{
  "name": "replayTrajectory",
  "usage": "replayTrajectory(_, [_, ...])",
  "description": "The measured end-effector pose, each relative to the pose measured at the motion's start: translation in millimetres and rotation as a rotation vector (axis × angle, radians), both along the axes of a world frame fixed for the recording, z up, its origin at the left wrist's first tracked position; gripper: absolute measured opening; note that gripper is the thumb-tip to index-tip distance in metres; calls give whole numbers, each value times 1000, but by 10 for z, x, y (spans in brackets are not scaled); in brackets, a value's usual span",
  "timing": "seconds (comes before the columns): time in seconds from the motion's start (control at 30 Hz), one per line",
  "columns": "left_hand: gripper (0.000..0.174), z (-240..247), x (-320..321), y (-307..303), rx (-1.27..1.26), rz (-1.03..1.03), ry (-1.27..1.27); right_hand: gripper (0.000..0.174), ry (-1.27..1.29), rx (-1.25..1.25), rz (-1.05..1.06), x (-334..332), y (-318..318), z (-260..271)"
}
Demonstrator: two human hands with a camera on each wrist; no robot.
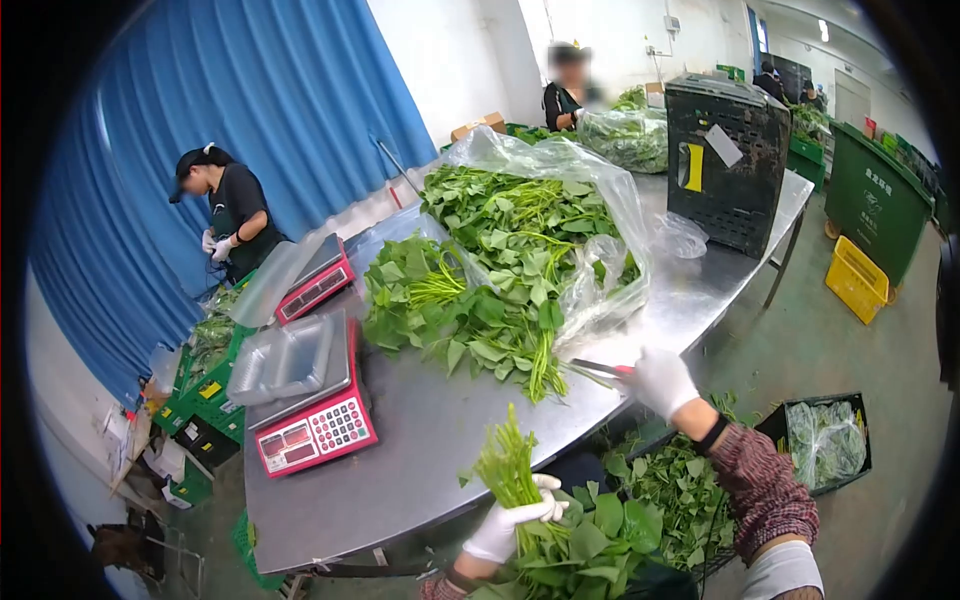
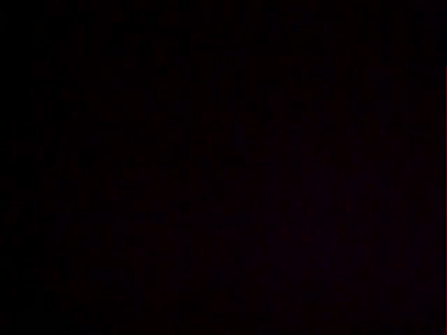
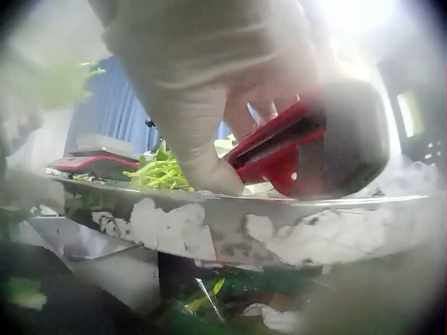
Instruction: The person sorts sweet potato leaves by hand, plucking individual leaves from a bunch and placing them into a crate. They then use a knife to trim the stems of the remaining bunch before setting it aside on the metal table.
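Note:
In the head view the gloved left hand [image 1: 515, 522] grips a bunch of green stems [image 1: 508, 462], its leaves hanging below and to the right. The gloved right hand [image 1: 662, 382] holds a knife by its red handle [image 1: 624, 371] over the table's near edge, the blade pointing left toward the leafy pile. That pile of greens [image 1: 510, 235] spills from a clear plastic bag [image 1: 632, 235] onto the metal table [image 1: 420, 450]. From the right wrist, the glove [image 3: 209, 91] is seen around the red and black handle [image 3: 279, 150]. The left wrist view is black.
Two red scales stand at the table's left, the nearer scale [image 1: 315, 435] bearing clear trays [image 1: 290, 358]. A black crate [image 1: 725, 160] stands at the far right end. Below the near edge lie loose greens [image 1: 680, 500] and a crate of bagged greens [image 1: 825, 440]. Other people stand beyond.

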State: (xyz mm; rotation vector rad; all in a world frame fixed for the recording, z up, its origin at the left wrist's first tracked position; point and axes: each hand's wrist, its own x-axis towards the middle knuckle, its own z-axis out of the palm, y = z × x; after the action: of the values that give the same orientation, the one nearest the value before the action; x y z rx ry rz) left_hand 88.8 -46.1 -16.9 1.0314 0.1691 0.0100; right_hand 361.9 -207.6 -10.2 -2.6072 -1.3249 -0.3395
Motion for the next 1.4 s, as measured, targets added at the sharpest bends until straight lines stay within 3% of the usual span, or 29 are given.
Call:
replayTrajectory(0.07, [36, 111, 113, -103, 111, -15, 72, 24, 78, 285, -50, -99, -473, -187])
replayTrajectory(0.17, [32, -8, 364, -216, 185, -127, 93, 24, 380, 473, -172, -707, -1102, 51])
replayTrajectory(0.2, [29, -43, 458, -291, 211, -162, 136, 24, 375, 547, -87, -918, -1242, 57])
replayTrajectory(0.27, [24, -128, 624, -477, 294, -225, 191, 32, 324, 502, 8, -1303, -1436, 4])
replayTrajectory(0.3, [23, -134, 715, -599, 460, -242, 162, 35, 313, 460, 29, -1457, -1477, 52])
replayTrajectory(0.37, [23, -286, 840, -829, 679, -236, 87, 29, 339, 415, -24, -1624, -1537, -98])
replayTrajectory(0.47, [26, -419, 920, -1066, 730, -284, 86, 23, 487, 438, -128, -1774, -1573, -357])
replayTrajectory(0.5, [28, -352, 911, -1176, 974, -299, 56, 21, 573, 476, -183, -1819, -1567, -434])
replayTrajectory(0.53, [28, -340, 903, -1272, 982, -322, 58, 20, 643, 494, -211, -1841, -1580, -441])
replayTrajectory(0.63, [28, -369, 886, -1525, 1001, -274, -48, 20, 548, 479, -244, -1827, -1640, -624])
replayTrajectory(0.73, [23, -364, 936, -1721, 1345, -318, 12, 23, 506, 535, -312, -1804, -1767, -782])
replayTrajectory(1.0, [24, -631, 1118, -1916, 1400, -584, 75, 28, 713, 522, -455, -1795, -2012, -1272])
replayTrajectory(1.13, [25, -860, 1113, -1804, 1395, -573, 92, 27, 717, 427, -438, -1725, -2066, -1339])
replayTrajectory(1.17, [25, -835, 1093, -1751, 1226, -556, 152, 25, 751, 423, -492, -1724, -2125, -1337])
replayTrajectory(1.2, [24, -754, 1057, -1679, 1060, -538, 209, 29, 921, 622, -627, -1710, -2328, -1503])
replayTrajectory(1.27, [15, -109, 964, -1528, 761, -507, 197, 40, 982, -91, -830, -1657, -3202, -2368])
replayTrajectory(1.3, [16, 29, 941, -1405, 638, -502, 158, 43, 969, -250, -924, -1748, -3519, -2515])
replayTrajectory(1.4, [14, 329, 796, -1043, 464, -487, 115, 41, 797, -187, -1052, -1672, -3838, -1873])
